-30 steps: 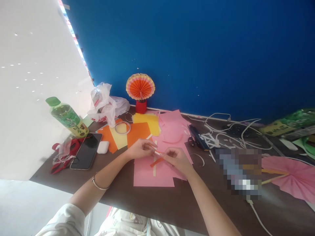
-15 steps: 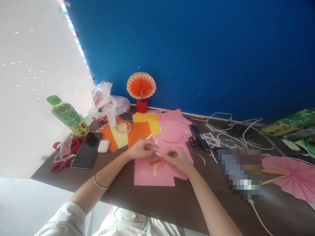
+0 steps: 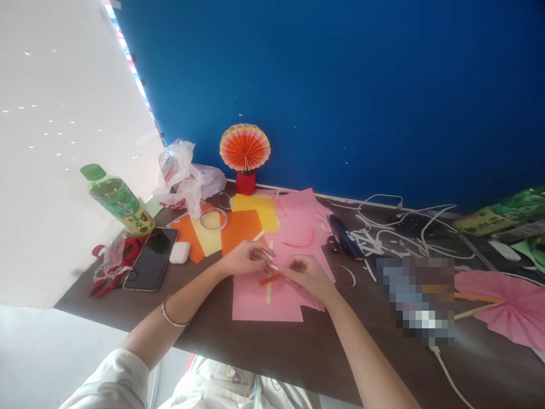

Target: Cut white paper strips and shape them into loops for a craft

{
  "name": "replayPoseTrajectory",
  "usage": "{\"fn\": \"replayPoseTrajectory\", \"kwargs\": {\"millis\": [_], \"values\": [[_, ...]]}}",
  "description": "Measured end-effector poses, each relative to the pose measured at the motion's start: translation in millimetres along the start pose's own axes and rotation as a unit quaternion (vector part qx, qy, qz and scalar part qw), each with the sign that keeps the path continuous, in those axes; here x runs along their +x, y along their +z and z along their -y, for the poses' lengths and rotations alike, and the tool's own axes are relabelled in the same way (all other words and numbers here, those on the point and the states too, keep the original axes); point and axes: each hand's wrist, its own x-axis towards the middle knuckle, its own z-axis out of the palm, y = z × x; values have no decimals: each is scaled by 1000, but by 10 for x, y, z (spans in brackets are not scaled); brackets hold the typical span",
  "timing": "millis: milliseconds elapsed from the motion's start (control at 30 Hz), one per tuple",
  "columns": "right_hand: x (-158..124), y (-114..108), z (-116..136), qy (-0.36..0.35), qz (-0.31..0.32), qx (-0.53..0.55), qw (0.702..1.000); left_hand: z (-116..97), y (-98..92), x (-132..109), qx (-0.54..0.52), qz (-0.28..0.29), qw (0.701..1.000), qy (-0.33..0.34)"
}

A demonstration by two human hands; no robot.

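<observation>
My left hand [image 3: 247, 258] and my right hand [image 3: 309, 277] meet over the pink paper sheets [image 3: 266, 312]. Between their fingertips runs a small pale strip of paper [image 3: 275, 267], pinched from both sides; fingers cover much of it. Just below lies an orange paper strip [image 3: 269, 280], its right end close to my right fingertips. A cream strip [image 3: 268, 294] rests lengthwise on the pink sheet beneath. Behind my left hand are orange sheets [image 3: 242, 224] and a roll of tape [image 3: 213, 219].
Left are a green-capped bottle [image 3: 119, 199], a phone [image 3: 151, 261] and a white earphone case [image 3: 179, 253]. A round paper fan [image 3: 244, 147] stands at the back. Scissors [image 3: 333, 244], paper scraps, white cables [image 3: 383, 197] and a pink fan [image 3: 506, 304] lie right.
Both hands stay nearly in place, still pinching the pale strip. Only slight finger movement and a tiny shift of the view show.
</observation>
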Motion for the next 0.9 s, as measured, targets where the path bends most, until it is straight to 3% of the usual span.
{"fn": "replayPoseTrajectory", "kwargs": {"millis": [900], "values": [[11, -13, -11, -5, 9, -24, 1000, 0, 5, -1, 6, 2, 1000, -1]]}}
